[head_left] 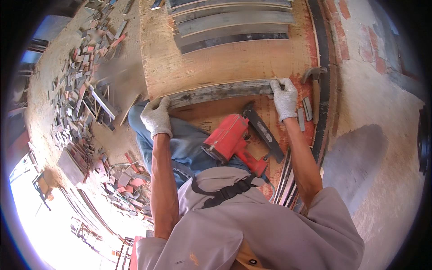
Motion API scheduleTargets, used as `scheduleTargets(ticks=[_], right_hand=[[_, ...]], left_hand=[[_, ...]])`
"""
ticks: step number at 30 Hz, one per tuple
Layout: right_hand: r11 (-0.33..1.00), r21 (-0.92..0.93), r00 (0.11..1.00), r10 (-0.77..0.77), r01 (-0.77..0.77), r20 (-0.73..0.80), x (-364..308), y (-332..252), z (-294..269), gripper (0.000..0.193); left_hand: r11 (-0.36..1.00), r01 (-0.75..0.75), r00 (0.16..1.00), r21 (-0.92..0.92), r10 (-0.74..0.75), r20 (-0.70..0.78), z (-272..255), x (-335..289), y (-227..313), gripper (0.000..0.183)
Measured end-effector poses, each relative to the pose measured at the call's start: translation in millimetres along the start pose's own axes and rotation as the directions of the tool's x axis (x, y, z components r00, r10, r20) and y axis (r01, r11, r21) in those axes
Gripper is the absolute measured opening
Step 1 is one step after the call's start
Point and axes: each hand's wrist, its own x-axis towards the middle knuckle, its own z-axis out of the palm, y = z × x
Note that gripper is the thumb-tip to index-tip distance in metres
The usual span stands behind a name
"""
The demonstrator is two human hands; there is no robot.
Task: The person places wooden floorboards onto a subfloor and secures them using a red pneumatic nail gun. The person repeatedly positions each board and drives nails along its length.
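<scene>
A long grey, weathered wooden board [220, 93] lies crosswise in front of me, held at both ends. My left hand [156, 116], in a pale knit glove, is closed round its left end above my knee. At the other end, my gloved right hand [285, 98] pinches the board between thumb and fingers. Below the board, next to my legs, a red nail gun [228, 137] with a black magazine [265, 135] rests on its side. Just past my right hand, a hammer [315, 76] lies along the edge of the wooden work surface [216, 67].
Several grey boards [234, 22] lie side by side at the far end of the surface. A dark raised rail [324, 54] runs along its right edge, beside two short wood pieces [307, 108]. Wood offcuts [76, 85] litter the ground at left. A plastered wall [369, 76] stands right.
</scene>
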Motion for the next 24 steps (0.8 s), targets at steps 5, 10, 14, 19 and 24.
scheduleTargets(ticks=[5, 10, 14, 19, 24], right_hand=[[0.994, 0.057, 0.995, 0.091, -0.093, 0.025, -1.6, -3.4, -4.9, 0.013], [0.984, -0.149, 0.995, -0.101, 0.102, 0.019, 7.1, 19.5, -3.1, 0.016], [0.998, -0.054, 1.0, 0.024, -0.023, 0.017, 8.0, 6.3, -1.2, 0.021], [0.987, 0.105, 0.991, 0.118, -0.123, 0.056, 4.3, -6.2, -3.7, 0.019], [0.954, 0.25, 0.984, 0.148, -0.168, 0.099, 6.2, -9.4, -3.9, 0.028]], left_hand=[[1.0, 0.017, 1.0, -0.02, -0.017, -0.01, 1.8, -2.7, 5.0, 0.034], [0.998, 0.01, 1.0, -0.059, -0.011, 0.0, 3.1, -2.9, -2.8, 0.032], [0.999, 0.024, 1.0, -0.041, -0.024, -0.007, 2.8, -0.4, -7.3, 0.033], [1.0, 0.024, 1.0, -0.019, -0.024, 0.011, 3.7, 0.6, -6.2, 0.034], [0.999, 0.025, 1.0, -0.028, -0.024, 0.017, 3.8, 0.8, -9.1, 0.035]])
